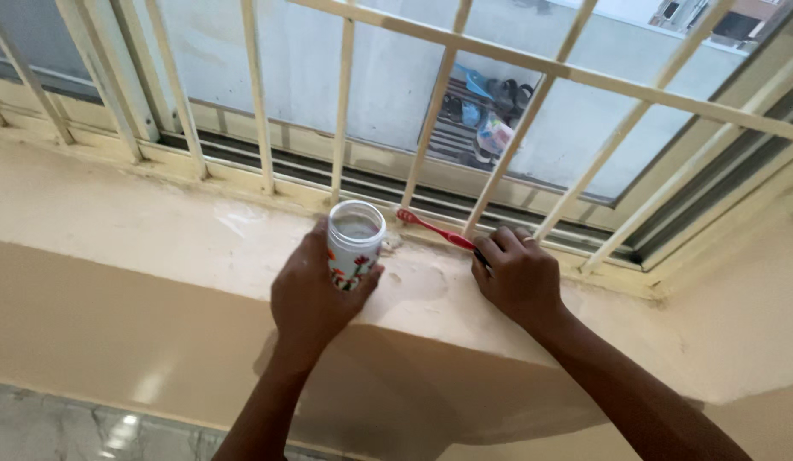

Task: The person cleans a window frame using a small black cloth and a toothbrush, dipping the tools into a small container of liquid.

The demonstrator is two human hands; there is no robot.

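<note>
My left hand (pixel 311 294) grips a white cup (pixel 355 243) with red flowers and green stems painted on its side. The cup stands upright on the cream window sill (pixel 157 226) and holds some liquid. My right hand (pixel 517 275) is closed on the handle of a red toothbrush (pixel 435 229). The brush lies low along the sill, with its head pointing left toward the cup and close to the window's bottom track.
Cream metal window bars (pixel 342 102) rise from the sill just behind both hands. Behind them are sliding glass panes and a dark track (pixel 379 183). Outside, far below, are shoes on a rack (pixel 486 115). A marble floor (pixel 63 427) shows at lower left.
</note>
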